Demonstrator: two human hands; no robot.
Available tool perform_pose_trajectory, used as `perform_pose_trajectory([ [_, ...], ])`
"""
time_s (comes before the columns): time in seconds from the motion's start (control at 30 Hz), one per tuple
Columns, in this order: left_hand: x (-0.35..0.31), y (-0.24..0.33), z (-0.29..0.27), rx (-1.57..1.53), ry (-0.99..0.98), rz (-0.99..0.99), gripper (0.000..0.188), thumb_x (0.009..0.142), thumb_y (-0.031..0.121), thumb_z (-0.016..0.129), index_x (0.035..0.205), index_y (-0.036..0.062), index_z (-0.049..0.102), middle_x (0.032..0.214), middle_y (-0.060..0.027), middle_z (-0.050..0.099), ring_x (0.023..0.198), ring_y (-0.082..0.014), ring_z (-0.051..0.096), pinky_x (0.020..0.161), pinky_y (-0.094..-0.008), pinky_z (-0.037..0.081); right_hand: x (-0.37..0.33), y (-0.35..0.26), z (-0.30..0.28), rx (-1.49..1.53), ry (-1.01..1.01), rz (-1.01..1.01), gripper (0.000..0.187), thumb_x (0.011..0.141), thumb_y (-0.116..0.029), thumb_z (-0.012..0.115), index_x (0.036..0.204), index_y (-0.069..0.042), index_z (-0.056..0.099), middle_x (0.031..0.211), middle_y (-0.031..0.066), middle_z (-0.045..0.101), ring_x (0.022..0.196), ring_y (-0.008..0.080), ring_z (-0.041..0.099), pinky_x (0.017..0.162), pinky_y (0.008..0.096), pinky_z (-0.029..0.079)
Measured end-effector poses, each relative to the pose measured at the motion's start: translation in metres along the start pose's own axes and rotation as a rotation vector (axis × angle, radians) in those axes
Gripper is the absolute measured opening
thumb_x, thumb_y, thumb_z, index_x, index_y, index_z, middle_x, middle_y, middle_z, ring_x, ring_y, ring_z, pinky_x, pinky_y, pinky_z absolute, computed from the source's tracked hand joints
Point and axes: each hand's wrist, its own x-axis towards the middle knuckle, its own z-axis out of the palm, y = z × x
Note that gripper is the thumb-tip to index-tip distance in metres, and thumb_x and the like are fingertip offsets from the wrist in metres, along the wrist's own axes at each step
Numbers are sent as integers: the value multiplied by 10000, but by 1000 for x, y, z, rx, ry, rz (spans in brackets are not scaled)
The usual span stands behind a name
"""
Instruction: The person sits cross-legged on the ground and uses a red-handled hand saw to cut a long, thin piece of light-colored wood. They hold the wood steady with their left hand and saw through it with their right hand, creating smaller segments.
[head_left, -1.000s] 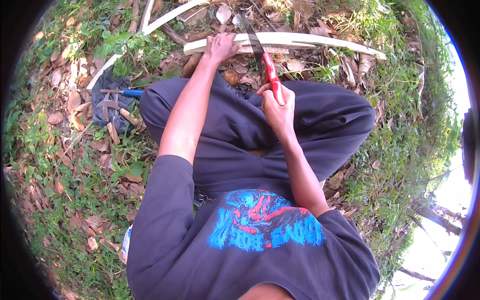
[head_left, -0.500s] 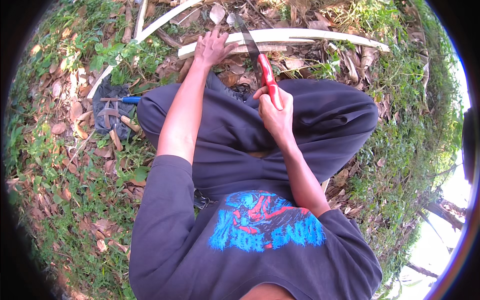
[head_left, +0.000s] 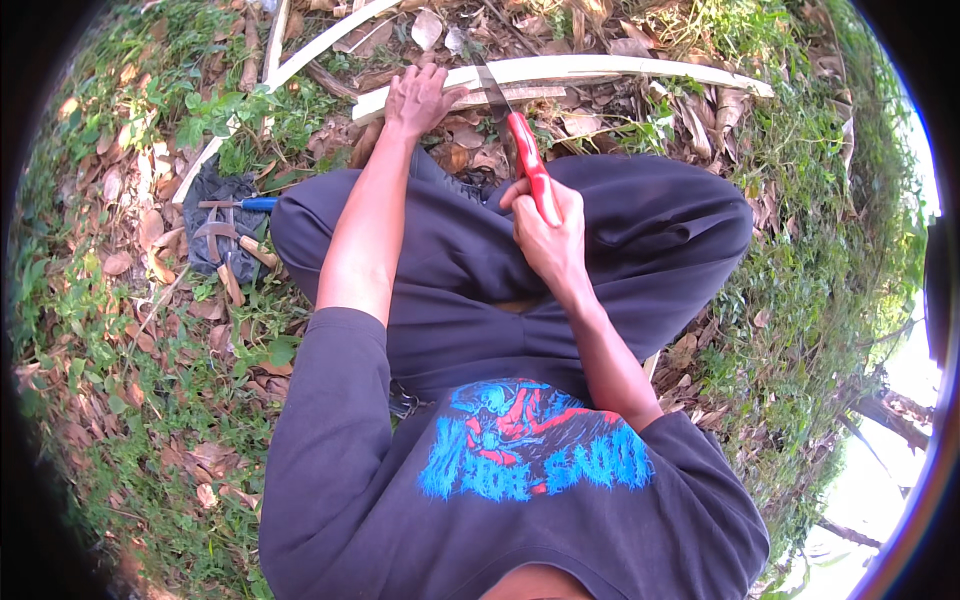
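Guessing that pale wood strip (head_left: 580, 66) is light, stiff, best gripped endwise where left hand (head_left: 416, 100) drapes (finger curl unclear); right hand (head_left: 549, 228) clutches handsaw (head_left: 526, 148).

Blue-handled tool (head_left: 256, 204) on dark cloth (head_left: 216, 186); dry leaves (head_left: 117, 263), grass (head_left: 800, 260).

Head-worn, as the left one of a side-by-side fisheye pair. Looks steeply down and slightly forward, with the black printed T-shirt (head_left: 480, 540) nearest at the lower edge, dark trousers (head_left: 620, 235) in the middle, and the red-handled handsaw (head_left: 524, 145) and pale wooden strip (head_left: 590, 66) farther off, toward the top. Takes in leaf-strewn ground (head_left: 150, 400) on both sides, upright and unmirrored, within a dark, rounded rim.
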Motion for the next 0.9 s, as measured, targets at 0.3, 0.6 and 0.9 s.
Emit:
perform_pose_trajectory([
  [0.3,3,4,-4,27,-59,-7,546,907,593,572,1086,84,660,1382,-103,564,1011,-297,621,841,-473,500,22,8,5,-98,32,-123,143,814,-77,565,779,35,648,546,87,523,512,116,503,530,305,430],
  [0.6,0,3,1,14,15,-4,572,919,615,533,1122,96,658,1100,-68,641,1032,-281,603,838,-465,465,22,11,7,-99,33,-161,171,827,-99,580,748,50,605,544,151,523,491,171,528,526,348,440],
  [0.9,-1,2,-3,16,-55,-30,577,922,627,518,1115,99,646,1101,-70,646,1042,-295,602,873,-492,468,-28,14,-9,-1,-18,-38,145,827,-62,553,767,26,651,550,74,550,517,111,525,541,299,446],
])
